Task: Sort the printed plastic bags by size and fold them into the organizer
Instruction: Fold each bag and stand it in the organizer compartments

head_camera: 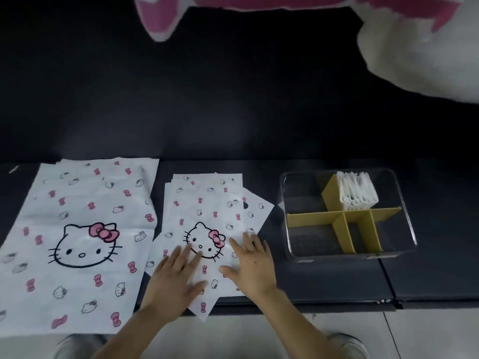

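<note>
Pressing flat on the top bag, both hands are open, fingers straight and spread: the left hand rests on its near left part and the right hand on its near right part, with the printed cat face between them. This bag lies turned at an angle on the mid-sized stack, 1 corner hanging past the near edge of the dark table. The larger bags form a separate stack just to the left, so the sorting by size looks done, and the step in hand appears to be smoothing this bag for its first fold. To do it well, I would square the bag to the table edge first, pulling the overhanging corner back onto the surface, then sweep both palms outward from the middle to push air out. Thin plastic probably slides on the sheets below, so 1 hand should pin it while the other brings an edge over, and each crease should be pressed before the next fold. The organizer, a clear box with yellow dividers, stands well to the right; folded bags already stand upright in its rear right compartment, and their width is a fair guide for the folded packet.
</note>
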The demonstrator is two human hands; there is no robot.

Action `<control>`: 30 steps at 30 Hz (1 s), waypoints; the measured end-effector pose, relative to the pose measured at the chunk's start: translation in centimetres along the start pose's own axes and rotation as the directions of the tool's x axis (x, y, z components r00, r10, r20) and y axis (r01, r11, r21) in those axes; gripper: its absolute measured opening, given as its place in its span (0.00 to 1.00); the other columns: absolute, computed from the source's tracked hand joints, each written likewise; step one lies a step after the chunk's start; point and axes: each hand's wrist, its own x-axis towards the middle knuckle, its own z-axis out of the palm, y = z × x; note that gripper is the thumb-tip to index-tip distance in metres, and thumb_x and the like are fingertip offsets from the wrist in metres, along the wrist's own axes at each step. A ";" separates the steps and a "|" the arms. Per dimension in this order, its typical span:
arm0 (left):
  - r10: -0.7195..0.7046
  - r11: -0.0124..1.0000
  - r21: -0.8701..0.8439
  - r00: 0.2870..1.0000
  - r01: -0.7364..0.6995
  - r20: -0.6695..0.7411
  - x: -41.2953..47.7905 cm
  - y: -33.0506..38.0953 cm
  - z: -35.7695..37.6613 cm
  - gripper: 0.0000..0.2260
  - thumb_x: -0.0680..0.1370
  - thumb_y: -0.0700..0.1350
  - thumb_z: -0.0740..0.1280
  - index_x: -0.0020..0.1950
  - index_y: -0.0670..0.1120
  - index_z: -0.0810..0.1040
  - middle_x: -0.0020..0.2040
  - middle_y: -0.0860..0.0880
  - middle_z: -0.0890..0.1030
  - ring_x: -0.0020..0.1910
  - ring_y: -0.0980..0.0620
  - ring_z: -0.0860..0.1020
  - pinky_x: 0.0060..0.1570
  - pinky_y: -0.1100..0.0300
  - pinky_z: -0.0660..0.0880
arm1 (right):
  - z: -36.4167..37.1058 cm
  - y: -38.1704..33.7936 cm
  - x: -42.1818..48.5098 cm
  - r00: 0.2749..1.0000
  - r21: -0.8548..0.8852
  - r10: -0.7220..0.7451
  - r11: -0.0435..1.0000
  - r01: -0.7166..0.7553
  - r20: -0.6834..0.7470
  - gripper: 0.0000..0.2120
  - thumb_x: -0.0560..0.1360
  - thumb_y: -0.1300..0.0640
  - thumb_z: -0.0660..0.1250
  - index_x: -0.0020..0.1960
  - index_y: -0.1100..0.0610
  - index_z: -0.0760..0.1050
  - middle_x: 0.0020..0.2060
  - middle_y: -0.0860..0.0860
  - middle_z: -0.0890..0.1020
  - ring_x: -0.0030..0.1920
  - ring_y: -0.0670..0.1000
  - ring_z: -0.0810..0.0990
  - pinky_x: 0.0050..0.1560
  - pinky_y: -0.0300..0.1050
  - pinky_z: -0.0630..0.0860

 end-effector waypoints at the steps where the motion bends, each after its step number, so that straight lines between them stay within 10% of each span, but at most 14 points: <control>1: 0.009 1.000 -0.015 1.000 -0.010 -0.013 -0.3 -0.1 0.0 0.28 0.79 0.66 0.44 0.69 0.51 0.68 0.69 0.45 0.73 0.66 0.44 0.73 0.62 0.50 0.70 | 0.8 -0.2 0.1 1.000 -0.020 0.014 1.000 -0.014 0.023 0.28 0.64 0.32 0.55 0.50 0.45 0.83 0.54 0.53 0.83 0.56 0.56 0.82 0.52 0.56 0.78; 5: 0.100 0.994 -0.039 0.995 -0.101 -0.027 -1.5 -0.9 0.1 0.30 0.77 0.69 0.45 0.67 0.54 0.71 0.68 0.48 0.73 0.67 0.48 0.68 0.64 0.53 0.67 | 1.5 -0.3 -0.3 0.999 -0.007 -0.027 1.000 0.027 -0.040 0.14 0.60 0.39 0.72 0.43 0.44 0.84 0.54 0.51 0.83 0.56 0.56 0.82 0.54 0.63 0.75; 9: 0.288 0.957 -0.003 0.957 -0.289 -0.038 -3.6 -2.6 0.7 0.34 0.68 0.73 0.55 0.68 0.56 0.69 0.70 0.51 0.70 0.70 0.50 0.64 0.69 0.53 0.52 | 0.9 0.6 -0.7 0.996 0.215 0.000 0.976 0.020 -0.089 0.08 0.73 0.50 0.68 0.51 0.47 0.84 0.64 0.47 0.76 0.69 0.50 0.70 0.72 0.58 0.56; 14: 0.336 0.895 -0.195 0.893 -0.402 -0.299 -4.4 -4.0 0.4 0.20 0.66 0.46 0.67 0.58 0.55 0.77 0.59 0.53 0.80 0.63 0.53 0.71 0.68 0.57 0.58 | -1.4 2.4 -0.8 0.974 0.373 -0.046 0.927 -0.041 0.222 0.11 0.78 0.50 0.64 0.48 0.51 0.84 0.70 0.42 0.69 0.74 0.41 0.56 0.75 0.50 0.43; 19: -0.114 0.696 -0.715 0.972 -0.068 -0.203 -4.9 -2.3 -3.4 0.10 0.73 0.49 0.65 0.45 0.48 0.85 0.41 0.70 0.80 0.45 0.61 0.80 0.48 0.74 0.71 | -3.5 2.6 -2.1 0.970 0.511 -0.062 0.856 -0.070 0.237 0.11 0.77 0.51 0.65 0.58 0.42 0.77 0.71 0.42 0.67 0.74 0.40 0.55 0.76 0.51 0.43; 24: -0.169 0.754 -0.655 0.978 0.049 -0.121 -3.5 -2.1 -5.8 0.15 0.76 0.49 0.68 0.31 0.47 0.72 0.24 0.51 0.68 0.28 0.54 0.65 0.30 0.65 0.62 | -6.3 1.4 -5.2 0.928 0.890 -0.187 0.394 -0.230 0.323 0.25 0.69 0.35 0.68 0.63 0.44 0.74 0.61 0.35 0.77 0.65 0.32 0.68 0.66 0.29 0.63; 30: -0.242 0.552 -0.816 0.970 0.169 0.037 -2.2 -2.6 -6.7 0.11 0.73 0.51 0.73 0.45 0.42 0.81 0.38 0.50 0.81 0.36 0.54 0.77 0.40 0.67 0.72 | -3.2 1.2 -4.0 0.972 0.816 0.007 0.543 -0.199 0.233 0.04 0.73 0.62 0.71 0.42 0.53 0.82 0.37 0.43 0.82 0.39 0.40 0.77 0.44 0.33 0.72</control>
